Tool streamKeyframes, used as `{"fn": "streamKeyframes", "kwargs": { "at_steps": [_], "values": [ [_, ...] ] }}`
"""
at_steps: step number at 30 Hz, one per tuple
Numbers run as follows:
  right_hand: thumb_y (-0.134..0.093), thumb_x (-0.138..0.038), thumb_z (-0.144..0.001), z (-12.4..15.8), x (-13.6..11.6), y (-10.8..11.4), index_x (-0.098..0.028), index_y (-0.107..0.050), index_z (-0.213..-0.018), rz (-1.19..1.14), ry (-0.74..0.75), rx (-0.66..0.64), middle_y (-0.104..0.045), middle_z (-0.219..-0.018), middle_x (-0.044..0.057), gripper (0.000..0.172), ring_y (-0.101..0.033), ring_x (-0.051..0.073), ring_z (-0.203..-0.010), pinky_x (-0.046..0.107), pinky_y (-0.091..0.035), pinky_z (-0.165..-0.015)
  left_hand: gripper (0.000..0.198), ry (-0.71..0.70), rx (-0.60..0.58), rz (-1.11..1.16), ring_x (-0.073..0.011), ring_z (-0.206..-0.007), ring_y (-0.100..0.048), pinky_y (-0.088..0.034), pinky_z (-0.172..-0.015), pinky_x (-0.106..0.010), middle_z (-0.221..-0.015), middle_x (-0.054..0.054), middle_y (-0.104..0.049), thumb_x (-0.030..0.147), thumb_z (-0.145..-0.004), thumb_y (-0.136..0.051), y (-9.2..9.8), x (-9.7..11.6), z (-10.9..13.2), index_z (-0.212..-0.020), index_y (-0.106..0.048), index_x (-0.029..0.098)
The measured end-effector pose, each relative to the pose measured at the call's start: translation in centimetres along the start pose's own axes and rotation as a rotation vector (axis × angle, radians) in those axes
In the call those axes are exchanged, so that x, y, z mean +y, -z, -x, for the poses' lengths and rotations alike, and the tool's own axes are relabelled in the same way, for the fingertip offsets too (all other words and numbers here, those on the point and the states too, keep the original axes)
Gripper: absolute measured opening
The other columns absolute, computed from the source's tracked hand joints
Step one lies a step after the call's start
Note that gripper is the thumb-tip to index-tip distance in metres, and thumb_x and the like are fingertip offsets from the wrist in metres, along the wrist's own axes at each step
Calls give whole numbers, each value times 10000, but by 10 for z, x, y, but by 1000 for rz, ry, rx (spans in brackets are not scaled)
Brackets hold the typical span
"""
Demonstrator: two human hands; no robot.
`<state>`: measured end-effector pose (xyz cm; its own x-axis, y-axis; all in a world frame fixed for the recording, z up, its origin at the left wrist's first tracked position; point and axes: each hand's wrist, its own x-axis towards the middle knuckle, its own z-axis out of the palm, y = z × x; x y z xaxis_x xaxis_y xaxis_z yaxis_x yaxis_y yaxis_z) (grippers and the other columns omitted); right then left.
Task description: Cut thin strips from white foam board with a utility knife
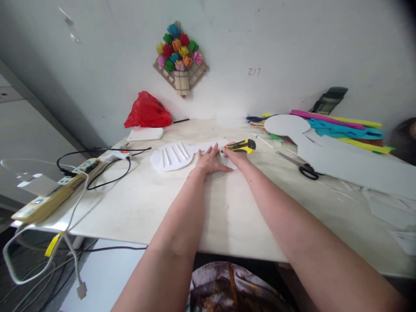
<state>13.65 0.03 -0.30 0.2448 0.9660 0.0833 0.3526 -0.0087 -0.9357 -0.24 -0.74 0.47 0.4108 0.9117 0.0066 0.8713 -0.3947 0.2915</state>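
1. Your white paper piece (203,146) lies on the table (156,199), well in from the near edge and partly hidden under your hands.
2. Your left hand (211,161) presses down on it, palm down, fingers spread and thumb pointing right.
3. Your right hand (238,157) is just beside it. A yellow-and-black utility knife (242,146) lies against that hand, blade end to the left; you cannot tell from here whether your fingers grip it.
4. To your left is a rounded white cutout (172,157) with thin white strips across it.
5. To your right are black-handled scissors (305,168), then a large white sheet (344,151) reaching toward the right edge, with blue material (347,129) behind it.
6. At the far left corner sits a red bag (147,110); a power strip (52,197) runs along the left edge.
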Motion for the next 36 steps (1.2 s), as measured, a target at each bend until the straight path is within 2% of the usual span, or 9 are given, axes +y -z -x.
{"fn": "streamKeyframes", "kwargs": {
  "at_steps": [9, 21, 26, 36],
  "values": [
    [-595, -277, -697, -3, 4, 0, -250, -567, -759, 54, 19, 11, -585, -571, -65, 73, -586, 123, -621, 244, -438, -666, 1140, 2, 5, 3, -289, -1423, -43, 45, -1116, -566, -1539, -36, -177, 737, -585, -558, -1, -1, -2, -1488, -41, 271],
    [-588, -258, -687, -3, 5, 0, -242, -578, -692, 67, 8, -2, -576, -560, -55, 20, -588, 130, -661, 255, -454, -717, 1163, 16, 7, 16, -267, -1424, -34, 52, -1123, -551, -1511, -40, -273, 714, -606, -557, -2, -2, -1, -1486, 44, 247],
    [-586, -294, -690, -2, 5, 1, -238, -573, -647, 102, -2, 10, -577, -562, -44, 72, -586, 139, -680, 263, -463, -734, 1145, 1, 9, 18, -271, -1424, -32, 55, -1125, -545, -1517, -41, -256, 711, -608, -557, -3, -4, -3, -1487, 19, 256],
    [-587, -282, -698, 3, -2, 2, -237, -592, -722, 144, -25, 14, -576, -549, -53, 51, -599, 138, -675, 253, -466, -726, 1168, -10, 32, 84, -267, -1424, -61, 78, -1115, -557, -1471, -58, -356, 677, -607, -594, -5, -5, -3, -1487, 27, 226]
  ]
}}
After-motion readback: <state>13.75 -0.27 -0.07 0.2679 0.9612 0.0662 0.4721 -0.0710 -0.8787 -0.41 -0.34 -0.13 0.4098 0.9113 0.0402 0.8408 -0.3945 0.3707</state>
